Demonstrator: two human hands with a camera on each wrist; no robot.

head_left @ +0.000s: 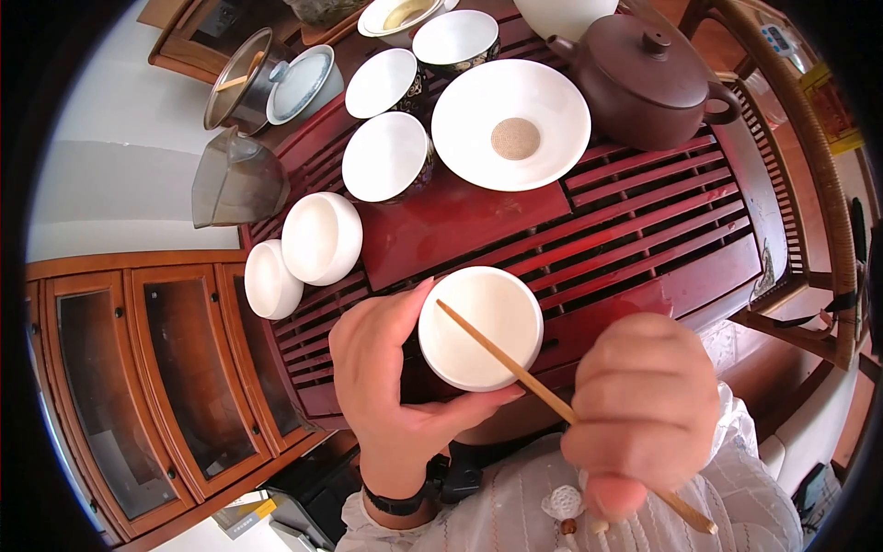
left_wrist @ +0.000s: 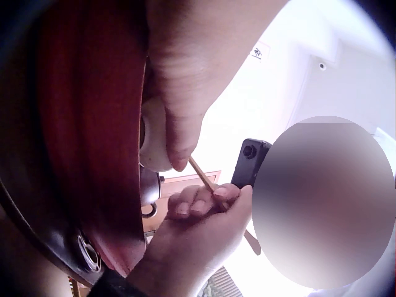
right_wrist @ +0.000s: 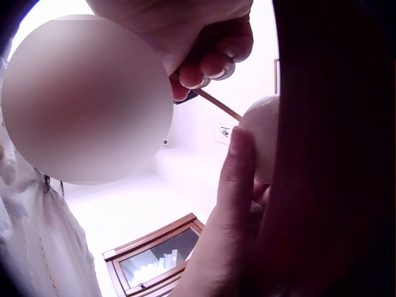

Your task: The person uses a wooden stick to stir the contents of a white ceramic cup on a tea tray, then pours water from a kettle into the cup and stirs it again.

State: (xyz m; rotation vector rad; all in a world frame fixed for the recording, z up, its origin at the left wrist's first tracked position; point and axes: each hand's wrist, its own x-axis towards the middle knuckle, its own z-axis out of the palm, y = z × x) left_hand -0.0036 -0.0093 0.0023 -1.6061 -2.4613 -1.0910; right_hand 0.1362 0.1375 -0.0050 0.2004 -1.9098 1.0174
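Note:
The left hand (head_left: 382, 368) grips a small white cup (head_left: 492, 313) from its left side, thumb and fingers around the wall, above the near edge of the red slatted tray (head_left: 460, 225). In the right fist (head_left: 644, 405) is a thin wooden stick (head_left: 515, 368); its narrow tip lies over the cup's opening, and its wider end sticks out below the hand. Whether the tip touches the cup's inside, I cannot tell. The left wrist view shows the right hand (left_wrist: 204, 235) with fingers curled round the stick (left_wrist: 203, 175). In the right wrist view, the left thumb presses the white cup (right_wrist: 263, 133).
Two white cups (head_left: 322, 237) stand left on the tray. Behind are a wide white bowl (head_left: 460, 110) with a round brown strainer patch, several patterned cups (head_left: 386, 156), a brown teapot (head_left: 644, 83) and a glass pitcher (head_left: 239, 179). A rattan chair (head_left: 828, 184) stands right.

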